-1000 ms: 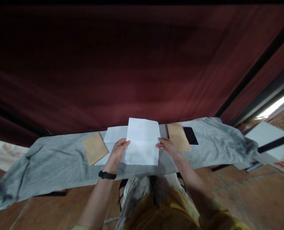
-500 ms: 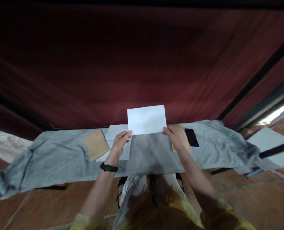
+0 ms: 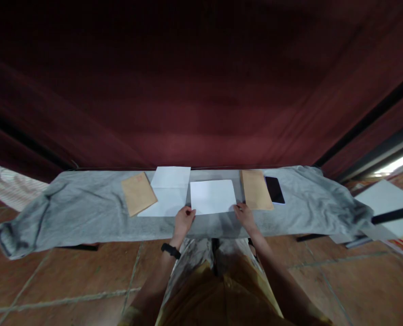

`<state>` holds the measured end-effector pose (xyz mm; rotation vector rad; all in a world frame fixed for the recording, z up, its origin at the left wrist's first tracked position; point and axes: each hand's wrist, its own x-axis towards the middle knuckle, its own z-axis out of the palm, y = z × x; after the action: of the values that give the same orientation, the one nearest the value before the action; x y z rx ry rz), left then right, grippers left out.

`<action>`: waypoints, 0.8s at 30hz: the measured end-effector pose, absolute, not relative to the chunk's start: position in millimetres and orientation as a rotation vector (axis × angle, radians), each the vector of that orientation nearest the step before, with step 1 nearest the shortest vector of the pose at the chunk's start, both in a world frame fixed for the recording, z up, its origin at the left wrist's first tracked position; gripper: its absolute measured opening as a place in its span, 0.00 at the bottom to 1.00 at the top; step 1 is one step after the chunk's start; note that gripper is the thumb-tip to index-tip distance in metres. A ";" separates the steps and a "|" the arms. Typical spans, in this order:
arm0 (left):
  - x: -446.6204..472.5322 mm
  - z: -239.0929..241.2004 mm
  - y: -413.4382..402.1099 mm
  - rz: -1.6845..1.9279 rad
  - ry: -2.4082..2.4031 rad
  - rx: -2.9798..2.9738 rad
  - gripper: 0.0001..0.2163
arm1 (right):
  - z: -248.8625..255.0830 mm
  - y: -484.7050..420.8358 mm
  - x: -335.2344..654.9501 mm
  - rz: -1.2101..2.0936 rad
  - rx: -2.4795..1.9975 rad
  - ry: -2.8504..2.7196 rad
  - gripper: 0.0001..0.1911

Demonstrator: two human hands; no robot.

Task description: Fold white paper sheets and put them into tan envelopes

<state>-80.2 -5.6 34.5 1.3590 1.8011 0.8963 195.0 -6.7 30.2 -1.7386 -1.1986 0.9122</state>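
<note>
A white sheet of paper (image 3: 212, 196), seemingly folded, lies at or just above the grey cloth in front of me. My left hand (image 3: 185, 218) pinches its near left corner between thumb and fingers. At the near right corner my right hand (image 3: 244, 213) grips the same paper, close to a stack of brown envelopes (image 3: 257, 191). Left of the held paper, more white paper with a crease (image 3: 170, 194) rests on the cloth. A single brown envelope (image 3: 138, 194) partly covers its left side.
Grey cloth (image 3: 85, 208) covers the long narrow bench. A phone (image 3: 275, 189) with a dark screen lies right of the brown stack. Behind the bench hangs a dark red curtain (image 3: 201, 113). White boards or sheets (image 3: 388, 203) stand beyond the right end, behind a black bar.
Both hands have lowered the white paper toward me, from raised above the bench's far edge to about the cloth. My left hand no longer covers the creased paper.
</note>
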 end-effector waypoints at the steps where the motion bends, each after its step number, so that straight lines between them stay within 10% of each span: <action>1: -80.0 32.2 -6.1 0.898 1.805 1.359 0.08 | 29.2 -7.3 195.4 0.891 -1.763 -1.207 0.08; 7: -77.0 20.6 -2.5 0.922 1.826 1.290 0.04 | 25.8 -12.6 190.3 0.766 -1.895 -1.274 0.01; 24: -11.4 15.1 4.1 0.441 1.729 2.416 0.27 | 16.9 11.9 118.4 0.589 -1.416 -1.905 0.25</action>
<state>-11.4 4.1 15.1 2.4159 1.7292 0.4408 118.4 11.9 16.9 -1.4164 -1.9049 0.5886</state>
